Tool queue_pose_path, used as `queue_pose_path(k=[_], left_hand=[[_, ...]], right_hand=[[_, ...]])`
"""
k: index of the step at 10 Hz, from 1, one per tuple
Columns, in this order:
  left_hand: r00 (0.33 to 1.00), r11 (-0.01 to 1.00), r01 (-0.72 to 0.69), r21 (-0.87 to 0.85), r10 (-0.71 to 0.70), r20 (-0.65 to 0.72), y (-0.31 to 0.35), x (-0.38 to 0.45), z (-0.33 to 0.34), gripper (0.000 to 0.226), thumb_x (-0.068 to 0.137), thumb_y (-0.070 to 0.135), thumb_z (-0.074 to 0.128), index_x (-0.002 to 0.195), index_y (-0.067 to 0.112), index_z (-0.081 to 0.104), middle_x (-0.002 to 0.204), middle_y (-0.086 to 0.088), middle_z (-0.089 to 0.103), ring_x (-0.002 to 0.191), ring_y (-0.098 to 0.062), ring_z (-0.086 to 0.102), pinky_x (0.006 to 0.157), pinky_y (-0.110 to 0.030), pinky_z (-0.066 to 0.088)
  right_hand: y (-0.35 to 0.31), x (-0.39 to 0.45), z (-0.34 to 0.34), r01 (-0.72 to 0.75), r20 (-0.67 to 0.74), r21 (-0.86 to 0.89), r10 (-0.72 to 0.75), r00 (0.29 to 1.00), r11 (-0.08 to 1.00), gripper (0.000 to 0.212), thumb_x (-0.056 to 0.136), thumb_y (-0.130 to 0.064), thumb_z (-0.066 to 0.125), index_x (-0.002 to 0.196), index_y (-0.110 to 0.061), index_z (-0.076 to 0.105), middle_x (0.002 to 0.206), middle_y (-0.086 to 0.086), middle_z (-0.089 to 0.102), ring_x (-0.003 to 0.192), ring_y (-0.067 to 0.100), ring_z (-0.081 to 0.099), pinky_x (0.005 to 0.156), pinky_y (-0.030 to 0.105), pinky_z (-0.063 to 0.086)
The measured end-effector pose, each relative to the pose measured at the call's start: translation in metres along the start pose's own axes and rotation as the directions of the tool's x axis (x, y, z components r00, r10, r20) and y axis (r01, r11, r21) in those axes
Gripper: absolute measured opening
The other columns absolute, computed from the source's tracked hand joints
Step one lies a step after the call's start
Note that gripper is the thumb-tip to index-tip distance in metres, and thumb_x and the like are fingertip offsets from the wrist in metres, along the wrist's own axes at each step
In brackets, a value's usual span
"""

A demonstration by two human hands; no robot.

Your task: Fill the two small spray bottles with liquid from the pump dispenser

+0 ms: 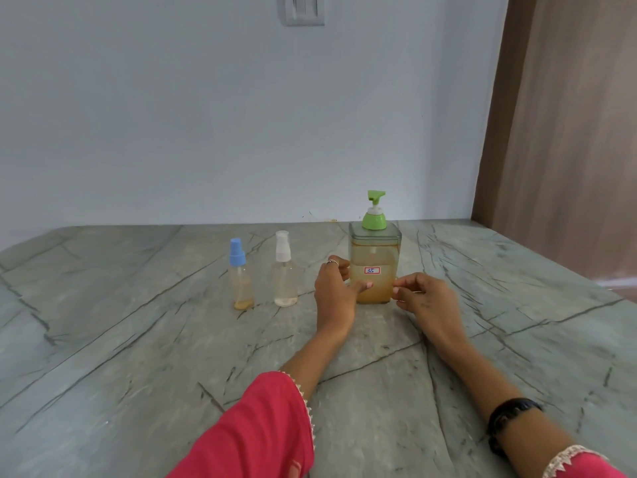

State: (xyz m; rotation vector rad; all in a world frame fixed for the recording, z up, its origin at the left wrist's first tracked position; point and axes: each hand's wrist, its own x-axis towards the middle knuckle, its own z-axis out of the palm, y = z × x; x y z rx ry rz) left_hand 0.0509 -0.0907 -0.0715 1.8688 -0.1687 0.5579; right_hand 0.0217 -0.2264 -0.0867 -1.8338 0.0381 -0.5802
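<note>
Bottles are standing side by side on the grey marble counter [138, 339], left of the dispenser: the blue-capped bottle [241, 277] farthest left, the white-capped bottle [285, 272] next, both capped and holding only a little liquid at the bottom. The left hand [334, 291] is gripping the dispenser [375, 263] from its left side, thumb lying across the front. The right hand [422, 298] is touching its right edge with curled fingertips.

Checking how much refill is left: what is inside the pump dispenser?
The pump dispenser holds amber liquid, roughly half full. The left hand and right hand cover its lower corners.
</note>
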Motion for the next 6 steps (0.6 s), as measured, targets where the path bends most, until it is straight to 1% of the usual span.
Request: queue_pose_path(k=[2,4,5,6], left_hand=[[1.000,1.000,-0.013,0.006,0.013,0.011,0.000,0.001,-0.002,0.043,0.070,0.012,0.078,0.105,0.003,0.054,0.110,-0.010,0.059,0.102,-0.020,0.058,0.077,-0.019,0.041],[0.999,0.999,-0.015,0.028,0.014,0.035,0.002,-0.001,-0.006,0.043,0.074,0.011,0.075,0.111,0.002,0.055,0.112,-0.011,0.061,0.104,-0.021,0.058,0.082,-0.024,0.046],[0.998,0.998,-0.006,0.066,0.002,0.066,0.001,-0.001,-0.008,0.040,0.077,0.008,0.072,0.113,0.003,0.055,0.110,-0.011,0.062,0.103,-0.021,0.059,0.082,-0.024,0.047],[0.997,0.992,-0.024,0.123,0.014,0.076,0.009,-0.007,-0.017,0.030,0.083,0.006,0.066,0.111,0.005,0.056,0.108,-0.010,0.063,0.101,-0.022,0.060,0.078,-0.023,0.046]], right_hand=[[-0.001,0.002,0.000,-0.038,0.011,0.050,0.037,0.999,0.998,0.010,0.088,-0.003,0.062,0.084,-0.010,0.067,0.089,0.008,0.068,0.083,0.019,0.066,0.067,0.022,0.055],[-0.003,0.000,0.001,-0.042,0.008,0.019,0.042,0.999,0.999,0.012,0.089,-0.003,0.061,0.084,-0.012,0.066,0.089,0.008,0.067,0.084,0.019,0.065,0.066,0.019,0.054],[-0.003,0.001,0.001,-0.036,0.015,0.004,0.036,0.999,0.999,0.012,0.089,-0.003,0.060,0.085,-0.012,0.067,0.089,0.008,0.068,0.084,0.021,0.065,0.068,0.023,0.055],[-0.008,-0.003,-0.002,0.016,0.011,-0.112,-0.015,1.000,0.994,0.011,0.090,-0.005,0.060,0.088,-0.013,0.068,0.084,0.003,0.068,0.082,0.021,0.066,0.074,0.034,0.058]])
